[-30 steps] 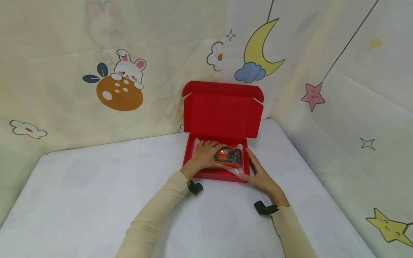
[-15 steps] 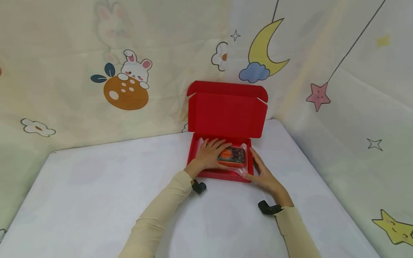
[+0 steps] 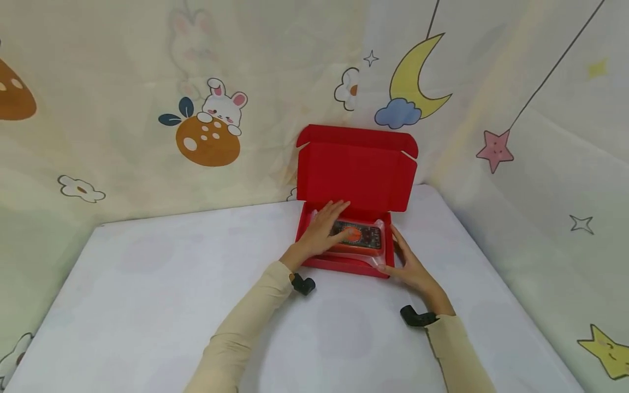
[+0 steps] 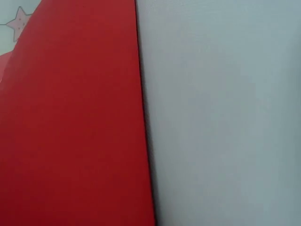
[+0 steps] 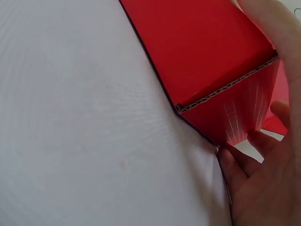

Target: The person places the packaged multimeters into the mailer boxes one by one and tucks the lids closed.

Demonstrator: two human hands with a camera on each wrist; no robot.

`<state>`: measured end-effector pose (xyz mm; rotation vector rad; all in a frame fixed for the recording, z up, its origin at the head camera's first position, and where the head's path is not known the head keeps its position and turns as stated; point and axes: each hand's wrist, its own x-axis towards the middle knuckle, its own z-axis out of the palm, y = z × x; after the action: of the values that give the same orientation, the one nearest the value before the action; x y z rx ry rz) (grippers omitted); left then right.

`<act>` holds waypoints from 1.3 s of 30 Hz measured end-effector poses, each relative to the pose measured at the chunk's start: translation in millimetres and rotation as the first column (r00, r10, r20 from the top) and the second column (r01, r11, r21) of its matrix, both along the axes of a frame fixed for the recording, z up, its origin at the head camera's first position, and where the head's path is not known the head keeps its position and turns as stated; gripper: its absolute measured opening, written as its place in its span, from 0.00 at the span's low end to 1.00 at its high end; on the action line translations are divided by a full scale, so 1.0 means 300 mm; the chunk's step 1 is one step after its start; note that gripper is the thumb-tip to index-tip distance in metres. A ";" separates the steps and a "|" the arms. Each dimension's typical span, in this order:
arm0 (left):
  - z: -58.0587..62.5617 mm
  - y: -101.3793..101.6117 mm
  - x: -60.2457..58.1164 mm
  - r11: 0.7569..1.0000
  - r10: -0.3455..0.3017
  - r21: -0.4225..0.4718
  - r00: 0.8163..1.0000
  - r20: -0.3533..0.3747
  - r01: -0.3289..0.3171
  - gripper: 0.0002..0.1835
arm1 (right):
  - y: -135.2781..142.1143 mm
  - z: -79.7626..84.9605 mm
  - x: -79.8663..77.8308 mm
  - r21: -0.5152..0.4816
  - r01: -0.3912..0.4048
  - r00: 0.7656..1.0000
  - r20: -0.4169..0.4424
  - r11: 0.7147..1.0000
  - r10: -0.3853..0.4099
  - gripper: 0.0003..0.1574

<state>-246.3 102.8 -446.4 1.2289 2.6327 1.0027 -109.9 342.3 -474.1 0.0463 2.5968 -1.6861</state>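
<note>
An orange-and-black multimeter (image 3: 369, 237) lies in the red cardboard box (image 3: 344, 266), whose lid (image 3: 355, 177) stands raised at the back. Clear plastic wrapping (image 3: 378, 260) shows around the meter. My left hand (image 3: 314, 234) is over the meter's left end, fingers straight toward the lid and thumb across the orange dial. At the box's right end, my right hand (image 3: 415, 272) holds the corner, thumb at the front and fingers along the side. The right wrist view shows those fingertips (image 5: 256, 139) against the box's end wall. Only the box's red front wall (image 4: 75, 122) and tabletop appear in the left wrist view.
The box stands near the back right of a white-covered table (image 3: 162, 295). Close behind the lid hangs a printed cloth backdrop (image 3: 275, 65), and another cloth side (image 3: 550, 180) rises on the right. Dark wrist cameras are strapped to both wrists.
My left hand has eased leftward off the multimeter and its fingers have come together, uncovering more of the dial. The right hand keeps its place on the box. The head view has swung left.
</note>
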 end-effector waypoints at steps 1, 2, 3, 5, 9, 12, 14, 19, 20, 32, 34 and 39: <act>0.000 -0.014 0.000 1.000 0.011 0.024 1.000 -0.002 -0.011 0.42 | -0.003 0.001 0.000 -0.028 0.001 1.000 -0.007 1.000 -0.001 0.63; 0.001 -0.028 -0.002 0.999 0.023 0.041 1.000 -0.014 -0.023 0.42 | -0.004 0.004 0.000 -0.062 0.006 1.000 -0.014 0.998 -0.007 0.61; 0.005 -0.043 -0.006 0.997 0.038 0.063 0.999 -0.030 -0.036 0.43 | -0.004 0.007 -0.001 -0.098 0.013 0.999 -0.029 0.995 -0.016 0.59; 0.015 -0.072 -0.018 0.990 0.083 0.120 0.994 -0.074 -0.074 0.44 | -0.004 0.022 -0.005 -0.167 0.035 0.997 -0.062 0.985 -0.046 0.55; 0.054 -0.130 -0.048 0.945 0.195 0.284 0.977 -0.087 -0.163 0.46 | -0.005 0.066 -0.023 -0.267 0.092 0.981 -0.139 0.959 -0.133 0.52; 0.084 -0.150 -0.073 0.907 0.212 0.375 0.977 -0.016 -0.191 0.50 | 0.006 0.126 -0.044 -0.293 0.148 0.970 -0.141 0.945 -0.196 0.53; 0.096 -0.161 -0.083 0.904 0.186 0.386 0.982 0.033 -0.184 0.52 | 0.007 0.167 -0.060 -0.305 0.193 0.963 -0.123 0.933 -0.239 0.54; 0.096 -0.180 -0.091 0.920 0.113 0.363 0.986 0.121 -0.150 0.54 | -0.008 0.259 -0.113 -0.275 0.230 0.956 -0.113 0.934 -0.269 0.58; 0.093 -0.183 -0.090 0.922 0.105 0.359 0.985 0.134 -0.147 0.53 | -0.012 0.272 -0.121 -0.257 0.226 0.958 -0.115 0.940 -0.262 0.58; 0.183 -0.220 -0.021 0.890 -0.070 0.444 0.927 0.368 -0.108 0.50 | -0.046 0.301 -0.137 -0.203 0.173 0.976 -0.093 0.964 -0.195 0.59; 0.182 -0.222 -0.021 0.894 -0.082 0.438 0.925 0.371 -0.097 0.50 | -0.048 0.297 -0.135 -0.204 0.160 0.978 -0.098 0.966 -0.183 0.58; 0.118 -0.210 -0.061 0.902 -0.054 0.418 0.934 0.353 -0.106 0.50 | -0.058 0.295 -0.130 -0.195 0.138 0.980 -0.114 0.971 -0.162 0.58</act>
<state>-264.5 39.7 -411.0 0.9482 2.2166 1.7017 -148.9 324.8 -385.6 0.1348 2.5687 -2.0424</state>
